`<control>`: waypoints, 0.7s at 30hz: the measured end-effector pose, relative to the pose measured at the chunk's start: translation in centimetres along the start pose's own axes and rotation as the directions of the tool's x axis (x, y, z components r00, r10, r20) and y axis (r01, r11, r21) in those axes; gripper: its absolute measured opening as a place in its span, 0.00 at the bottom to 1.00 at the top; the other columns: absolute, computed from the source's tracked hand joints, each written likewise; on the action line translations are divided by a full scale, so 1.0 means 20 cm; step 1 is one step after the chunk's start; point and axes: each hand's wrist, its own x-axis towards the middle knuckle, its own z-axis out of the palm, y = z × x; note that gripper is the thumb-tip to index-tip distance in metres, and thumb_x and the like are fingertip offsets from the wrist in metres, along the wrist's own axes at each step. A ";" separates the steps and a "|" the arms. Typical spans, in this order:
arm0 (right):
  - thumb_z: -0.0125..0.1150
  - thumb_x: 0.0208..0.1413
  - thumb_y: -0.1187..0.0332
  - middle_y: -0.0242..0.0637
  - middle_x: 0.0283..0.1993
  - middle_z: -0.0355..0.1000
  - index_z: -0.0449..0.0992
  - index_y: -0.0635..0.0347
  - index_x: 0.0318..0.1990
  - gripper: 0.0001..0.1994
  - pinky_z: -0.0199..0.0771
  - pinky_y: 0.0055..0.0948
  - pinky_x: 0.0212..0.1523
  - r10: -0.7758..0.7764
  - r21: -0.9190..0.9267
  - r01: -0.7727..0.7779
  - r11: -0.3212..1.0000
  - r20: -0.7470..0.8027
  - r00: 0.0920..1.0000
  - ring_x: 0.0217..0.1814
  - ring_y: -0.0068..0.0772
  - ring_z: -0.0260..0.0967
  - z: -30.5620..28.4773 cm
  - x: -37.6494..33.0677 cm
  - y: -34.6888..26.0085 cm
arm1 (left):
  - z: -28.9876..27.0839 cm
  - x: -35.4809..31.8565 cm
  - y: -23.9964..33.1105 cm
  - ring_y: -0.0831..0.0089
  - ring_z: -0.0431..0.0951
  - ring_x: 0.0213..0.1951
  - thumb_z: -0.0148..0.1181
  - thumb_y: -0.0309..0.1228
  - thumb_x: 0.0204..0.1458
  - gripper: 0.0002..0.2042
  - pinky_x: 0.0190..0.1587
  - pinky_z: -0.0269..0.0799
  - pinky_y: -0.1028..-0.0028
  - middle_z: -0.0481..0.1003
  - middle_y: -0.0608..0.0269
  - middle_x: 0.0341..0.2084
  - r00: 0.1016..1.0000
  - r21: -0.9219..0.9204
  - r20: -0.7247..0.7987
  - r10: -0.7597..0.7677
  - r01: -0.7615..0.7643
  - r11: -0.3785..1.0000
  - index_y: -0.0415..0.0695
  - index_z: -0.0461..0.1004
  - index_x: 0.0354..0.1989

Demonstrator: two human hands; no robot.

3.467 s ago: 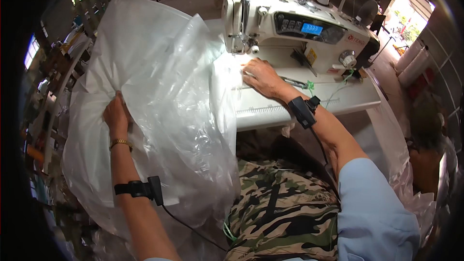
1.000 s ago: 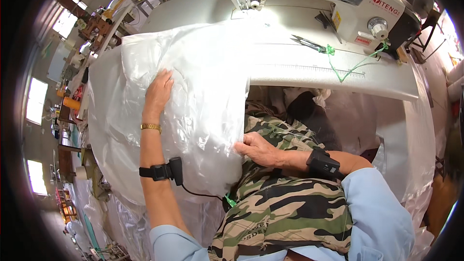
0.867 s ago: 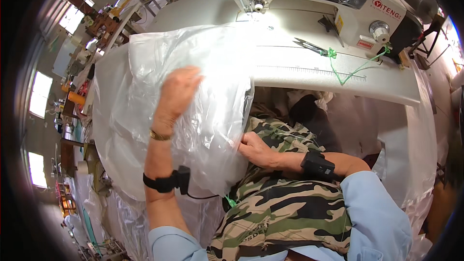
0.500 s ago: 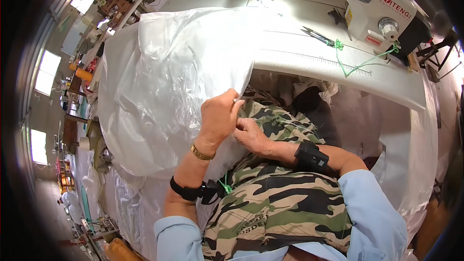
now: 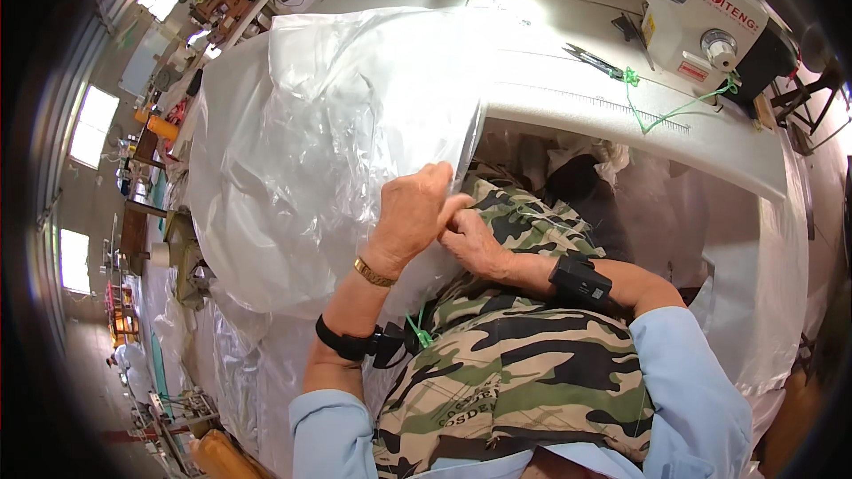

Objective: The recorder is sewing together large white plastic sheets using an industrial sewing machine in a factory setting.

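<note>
The plastic sheet (image 5: 355, 142) spreads up and to the left of both hands, its edge running down from the table (image 5: 621, 115) to the lap. The left hand (image 5: 413, 217) pinches that edge, fingers closed; the right hand (image 5: 475, 244) (knuckles touching the left) grips it just below.

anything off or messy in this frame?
Nothing damaged or spilled. Only loose item: a green cord trailing in a loop across the white sewing table beside the scissors. Both hands, left hand and right hand, pinch the edge of the clear plastic sheet, which is crumpled.
</note>
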 end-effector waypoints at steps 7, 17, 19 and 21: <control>0.54 0.55 0.68 0.37 0.23 0.66 0.74 0.71 0.35 0.12 0.66 0.30 0.29 0.046 0.122 -0.055 0.991 0.074 0.996 0.27 0.23 0.62 -0.02 0.00 0.02 | -0.01 -0.07 -0.07 0.68 0.70 0.19 0.62 0.26 0.54 0.07 0.23 0.63 0.70 0.70 0.55 0.16 0.947 -0.376 0.089 -0.308 0.318 0.870 0.36 0.73 0.29; 0.57 0.53 0.66 0.50 0.26 0.72 0.73 0.67 0.29 0.10 0.70 0.39 0.35 -0.155 -0.299 0.156 0.942 0.027 0.988 0.30 0.53 0.69 -0.01 -0.09 -0.07 | -0.05 -0.06 -0.06 0.59 0.74 0.25 0.57 0.20 0.43 0.07 0.25 0.69 0.64 0.65 0.58 0.20 0.952 0.070 0.137 0.275 -0.286 0.956 0.42 0.69 0.31; 0.57 0.53 0.67 0.48 0.26 0.71 0.72 0.65 0.29 0.09 0.69 0.38 0.39 -0.308 -0.385 0.301 0.873 0.045 0.950 0.31 0.52 0.69 -0.02 -0.10 -0.08 | -0.06 -0.06 -0.07 0.59 0.74 0.26 0.57 0.20 0.45 0.06 0.26 0.69 0.64 0.66 0.57 0.21 0.950 0.067 0.158 0.269 -0.282 0.957 0.41 0.69 0.31; 0.57 0.53 0.68 0.46 0.26 0.71 0.72 0.63 0.29 0.07 0.68 0.38 0.43 -0.441 -0.463 0.419 0.781 0.066 0.895 0.31 0.50 0.69 -0.02 -0.08 -0.08 | -0.06 -0.07 -0.08 0.59 0.75 0.27 0.57 0.20 0.47 0.05 0.26 0.69 0.64 0.67 0.56 0.21 0.950 0.064 0.177 0.257 -0.271 0.960 0.40 0.70 0.32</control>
